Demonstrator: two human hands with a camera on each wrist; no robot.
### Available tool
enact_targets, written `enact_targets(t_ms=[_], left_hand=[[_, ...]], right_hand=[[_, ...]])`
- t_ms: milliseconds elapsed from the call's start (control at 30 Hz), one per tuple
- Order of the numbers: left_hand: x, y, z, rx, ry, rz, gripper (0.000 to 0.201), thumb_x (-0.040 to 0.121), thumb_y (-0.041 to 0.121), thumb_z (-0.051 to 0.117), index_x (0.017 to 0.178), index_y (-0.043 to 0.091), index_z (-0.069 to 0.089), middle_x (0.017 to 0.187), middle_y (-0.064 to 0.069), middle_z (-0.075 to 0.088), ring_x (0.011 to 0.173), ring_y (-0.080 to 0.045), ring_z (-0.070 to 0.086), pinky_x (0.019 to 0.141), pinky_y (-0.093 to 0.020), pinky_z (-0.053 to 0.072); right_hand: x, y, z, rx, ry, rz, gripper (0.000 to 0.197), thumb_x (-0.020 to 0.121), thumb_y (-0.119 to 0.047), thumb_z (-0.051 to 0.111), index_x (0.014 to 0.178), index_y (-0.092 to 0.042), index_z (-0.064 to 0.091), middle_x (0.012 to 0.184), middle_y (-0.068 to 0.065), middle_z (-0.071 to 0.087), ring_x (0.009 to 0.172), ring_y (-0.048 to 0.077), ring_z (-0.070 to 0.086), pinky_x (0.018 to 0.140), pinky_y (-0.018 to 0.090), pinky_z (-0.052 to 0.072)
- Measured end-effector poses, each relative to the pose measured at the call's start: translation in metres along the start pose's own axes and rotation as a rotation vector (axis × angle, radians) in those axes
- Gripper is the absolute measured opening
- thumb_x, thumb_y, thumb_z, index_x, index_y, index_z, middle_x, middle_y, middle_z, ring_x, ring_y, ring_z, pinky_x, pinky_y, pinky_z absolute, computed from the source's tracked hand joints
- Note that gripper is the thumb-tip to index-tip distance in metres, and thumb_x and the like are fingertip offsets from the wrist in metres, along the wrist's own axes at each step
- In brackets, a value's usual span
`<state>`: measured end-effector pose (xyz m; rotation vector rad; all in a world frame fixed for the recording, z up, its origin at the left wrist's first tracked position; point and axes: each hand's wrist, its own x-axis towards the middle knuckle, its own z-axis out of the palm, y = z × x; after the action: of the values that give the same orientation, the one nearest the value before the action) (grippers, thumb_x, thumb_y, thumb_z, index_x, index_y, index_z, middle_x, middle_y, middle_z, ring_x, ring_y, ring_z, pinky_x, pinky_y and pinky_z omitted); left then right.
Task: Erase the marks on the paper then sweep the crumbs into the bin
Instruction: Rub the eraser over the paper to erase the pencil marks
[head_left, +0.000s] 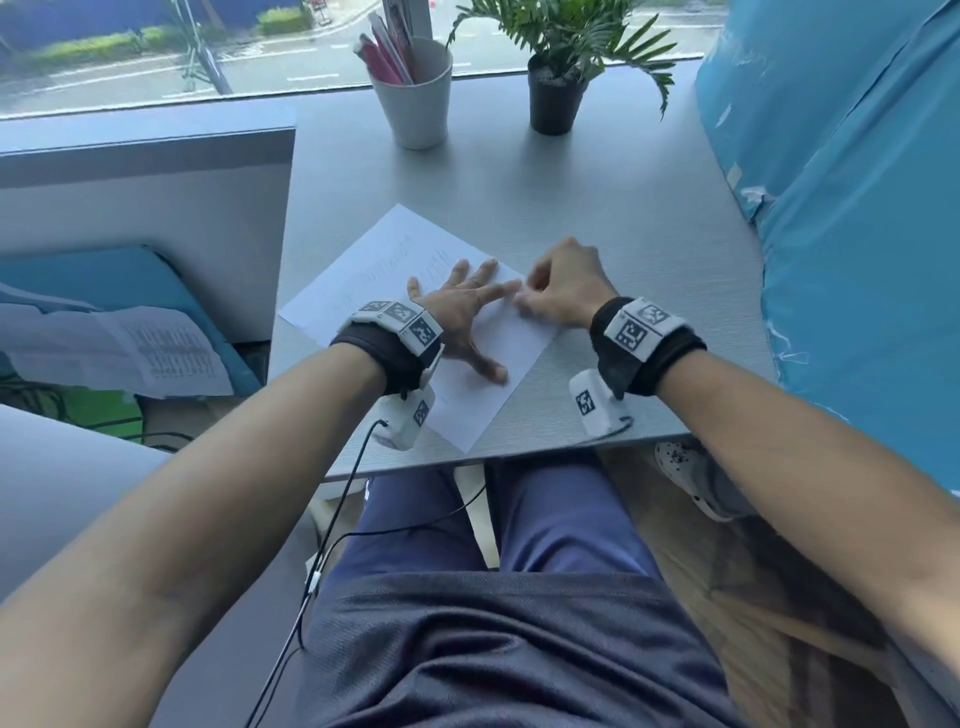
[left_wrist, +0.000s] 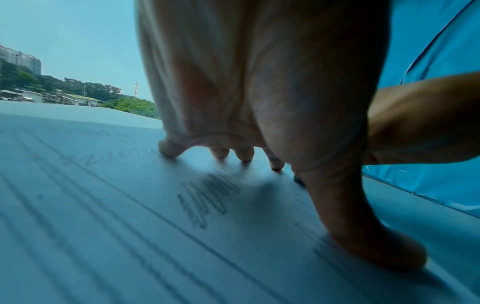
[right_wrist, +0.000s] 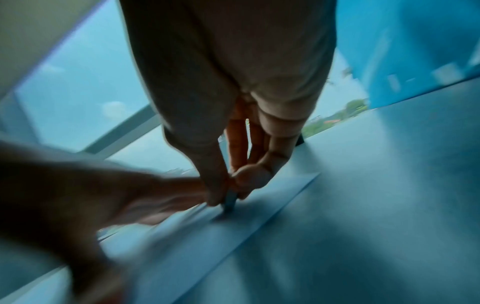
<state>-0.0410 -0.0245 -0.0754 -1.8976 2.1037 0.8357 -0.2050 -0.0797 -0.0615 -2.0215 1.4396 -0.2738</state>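
A white sheet of paper (head_left: 374, 270) lies at an angle on the grey table, with faint pencil marks (left_wrist: 207, 199) on it. My left hand (head_left: 462, 306) lies flat on the sheet, fingers spread, pressing it down. My right hand (head_left: 556, 291) sits at the sheet's right edge, and its thumb and fingers pinch a small eraser (right_wrist: 230, 200) whose tip touches the paper. The eraser is hidden by the fingers in the head view. The right wrist view is blurred. I see no crumbs and no bin.
A white cup (head_left: 415, 98) with pens and a dark potted plant (head_left: 558, 98) stand at the table's far side. A blue plastic-wrapped bulk (head_left: 857, 208) borders the right. A grey partition (head_left: 145, 208) is left. The table's front edge (head_left: 519, 452) is near my knees.
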Motion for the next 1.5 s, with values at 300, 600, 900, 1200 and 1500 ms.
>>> enact_targets(t_ms=[300, 600, 900, 1200, 1500], left_hand=[[0.001, 0.002, 0.000, 0.003, -0.012, -0.015, 0.131, 0.053, 0.070, 0.083, 0.153, 0.049, 0.002, 0.163, 0.013, -0.019, 0.150, -0.020, -0.020, 0.103, -0.081, -0.002], [0.002, 0.003, 0.000, 0.000, -0.009, -0.015, 0.131, 0.053, 0.070, 0.082, 0.153, 0.049, 0.001, 0.163, 0.012, -0.020, 0.150, -0.021, -0.021, 0.103, -0.081, -0.002], [0.003, 0.003, 0.001, 0.002, -0.002, -0.019, 0.130, 0.053, 0.070, 0.083, 0.153, 0.049, 0.002, 0.163, 0.013, -0.019, 0.150, -0.021, -0.020, 0.104, -0.080, -0.002], [0.003, 0.003, 0.002, -0.003, -0.002, -0.028, 0.132, 0.052, 0.070, 0.083, 0.153, 0.048, 0.000, 0.163, 0.013, -0.020, 0.150, -0.022, -0.021, 0.104, -0.080, -0.001], [0.004, 0.002, 0.003, -0.019, 0.003, -0.022, 0.133, 0.052, 0.071, 0.083, 0.154, 0.048, 0.000, 0.162, 0.013, -0.021, 0.149, -0.022, -0.021, 0.103, -0.080, -0.003]], right_hand=[[-0.009, -0.005, 0.004, -0.085, -0.145, -0.120, 0.012, 0.075, -0.023, 0.078, 0.077, -0.012, 0.076, 0.076, 0.001, 0.071, 0.071, 0.013, 0.065, 0.063, 0.019, 0.049], [-0.009, -0.001, -0.002, -0.084, -0.109, -0.100, 0.020, 0.073, -0.025, 0.081, 0.084, -0.009, 0.077, 0.080, 0.001, 0.072, 0.074, 0.012, 0.065, 0.062, 0.015, 0.049], [-0.006, 0.005, -0.004, -0.011, 0.028, 0.001, 0.015, 0.068, -0.025, 0.083, 0.074, -0.013, 0.075, 0.072, -0.001, 0.069, 0.067, 0.008, 0.061, 0.060, 0.014, 0.042], [-0.005, 0.007, -0.005, 0.004, 0.033, 0.006, 0.018, 0.065, -0.025, 0.085, 0.076, -0.014, 0.076, 0.074, -0.002, 0.070, 0.071, 0.008, 0.063, 0.068, 0.020, 0.051], [-0.011, 0.001, -0.001, -0.080, -0.051, -0.076, 0.016, 0.067, -0.024, 0.083, 0.077, -0.013, 0.077, 0.068, -0.005, 0.066, 0.067, 0.008, 0.063, 0.065, 0.019, 0.052]])
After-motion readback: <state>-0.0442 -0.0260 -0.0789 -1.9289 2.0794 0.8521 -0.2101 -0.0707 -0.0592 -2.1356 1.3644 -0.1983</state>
